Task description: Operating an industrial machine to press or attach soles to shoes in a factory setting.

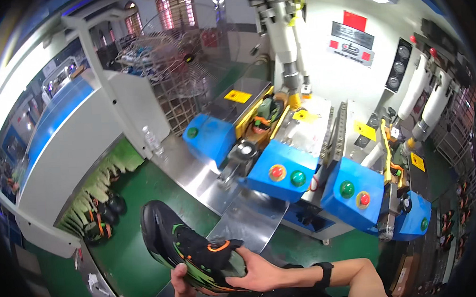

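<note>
A black shoe (186, 245) with green and orange trim is held in front of me, its toe toward the upper left and its heel toward my body. My right hand (256, 272) grips it around the heel and collar, thumb along the near side. At the lower sole edge, my left hand (181, 286) supports the shoe with the thumb showing; its other fingers are mostly hidden. A grey-green surface shows in the shoe's opening. A black band (324, 275) circles my right wrist.
Ahead stands a two-station machine with blue button boxes (284, 170). One similar shoe (266, 115) sits between yellow side plates in its left station. A metal shelf (246, 214) juts toward me. At left, more shoes (100, 223) lie by a machine's green fringe curtain (98, 181); a plastic bottle (152, 141) stands beyond.
</note>
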Motion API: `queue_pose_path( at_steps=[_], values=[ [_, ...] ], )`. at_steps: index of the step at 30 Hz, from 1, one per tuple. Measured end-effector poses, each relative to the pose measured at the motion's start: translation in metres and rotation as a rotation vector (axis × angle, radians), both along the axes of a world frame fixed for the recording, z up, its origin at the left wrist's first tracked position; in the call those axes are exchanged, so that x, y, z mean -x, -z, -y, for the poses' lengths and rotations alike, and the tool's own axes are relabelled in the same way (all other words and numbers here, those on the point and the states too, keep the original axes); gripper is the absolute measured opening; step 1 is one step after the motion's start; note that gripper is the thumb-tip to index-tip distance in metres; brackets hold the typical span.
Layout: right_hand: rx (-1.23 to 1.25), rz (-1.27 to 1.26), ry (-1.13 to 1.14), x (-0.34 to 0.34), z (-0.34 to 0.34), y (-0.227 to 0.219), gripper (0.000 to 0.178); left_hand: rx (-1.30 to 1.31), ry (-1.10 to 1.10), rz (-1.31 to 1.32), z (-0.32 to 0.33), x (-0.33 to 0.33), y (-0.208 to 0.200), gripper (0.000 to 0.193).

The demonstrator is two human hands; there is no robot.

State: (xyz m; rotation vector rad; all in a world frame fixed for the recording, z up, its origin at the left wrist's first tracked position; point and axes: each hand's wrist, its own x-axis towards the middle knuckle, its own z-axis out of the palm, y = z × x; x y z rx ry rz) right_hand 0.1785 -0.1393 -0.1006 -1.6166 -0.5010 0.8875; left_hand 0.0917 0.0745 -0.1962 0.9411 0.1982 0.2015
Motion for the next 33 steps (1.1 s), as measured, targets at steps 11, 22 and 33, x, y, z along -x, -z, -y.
queue_pose_path(
  at_steps=[11,22,33],
  values=[
    [-0.16,-0.009,0.644,-0.073,0.15,0.038,0.056,0.002,-0.064,-0.053,0.115,-0.235,-0.039,0.055],
    [0.076,-0.042,0.984,-0.146,0.126,-0.006,0.062,-0.96,0.565,-0.04,0.123,-0.632,-0.008,0.041],
    [-0.094,-0.312,0.998,-0.242,0.088,-0.032,0.049,0.051,0.216,-0.176,-0.05,-0.481,-0.05,0.074]
  ],
)
